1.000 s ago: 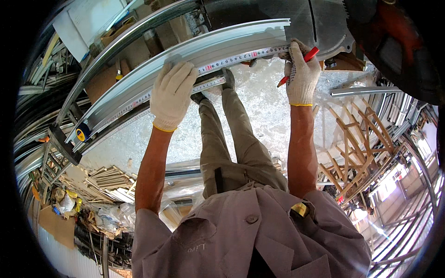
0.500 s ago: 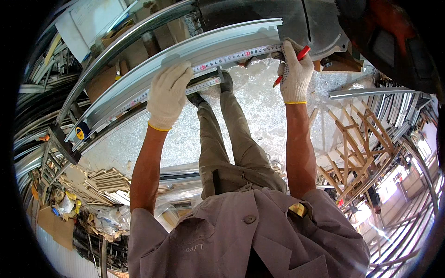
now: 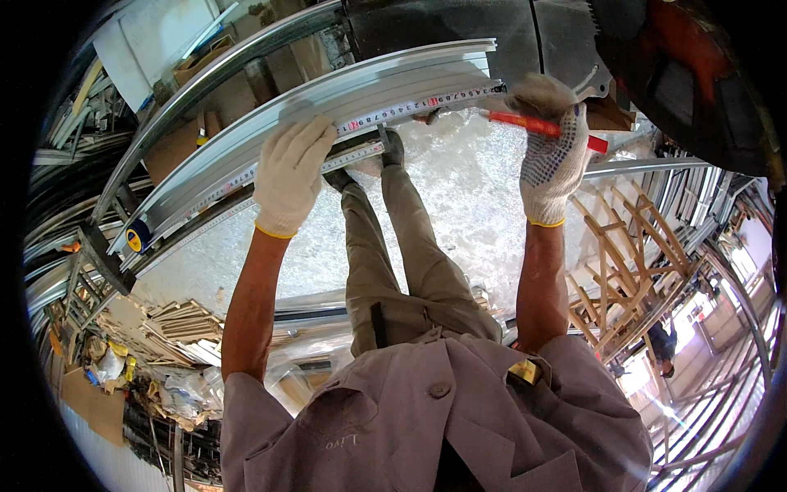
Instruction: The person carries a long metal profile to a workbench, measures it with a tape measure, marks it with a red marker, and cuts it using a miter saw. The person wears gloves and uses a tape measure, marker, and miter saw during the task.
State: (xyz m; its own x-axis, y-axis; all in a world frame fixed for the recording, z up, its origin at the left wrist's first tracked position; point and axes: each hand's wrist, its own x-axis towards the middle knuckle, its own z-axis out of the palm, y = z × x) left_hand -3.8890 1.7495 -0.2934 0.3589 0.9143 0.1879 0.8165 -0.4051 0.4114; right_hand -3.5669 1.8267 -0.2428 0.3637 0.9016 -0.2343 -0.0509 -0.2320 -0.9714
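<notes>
A long silvery metal profile (image 3: 393, 74) slants across the upper left, its cut end near the dark machine table. The white blade of a tape measure (image 3: 402, 111) lies along its near edge, and the blue and yellow case (image 3: 138, 235) sits at the far left end. My left hand (image 3: 291, 172), in a pale knit glove, is closed over the blade and the profile's edge. Past the profile's right end, my right hand (image 3: 557, 156), in a dotted glove, is closed round a red marker (image 3: 537, 125). Its fingertips are smeared by motion.
A saw (image 3: 697, 74) with a toothed blade and red body looms at the upper right, beside the dark metal table (image 3: 443, 25). Wooden trestles (image 3: 623, 246) stand at the right. Wood strips (image 3: 184, 328) and stacked profiles lie at the left. Another person (image 3: 662, 344) is far right.
My right hand has left the end of the tape and profile, moving right and turning, with the marker now lying nearly level. My left hand keeps its place on the blade.
</notes>
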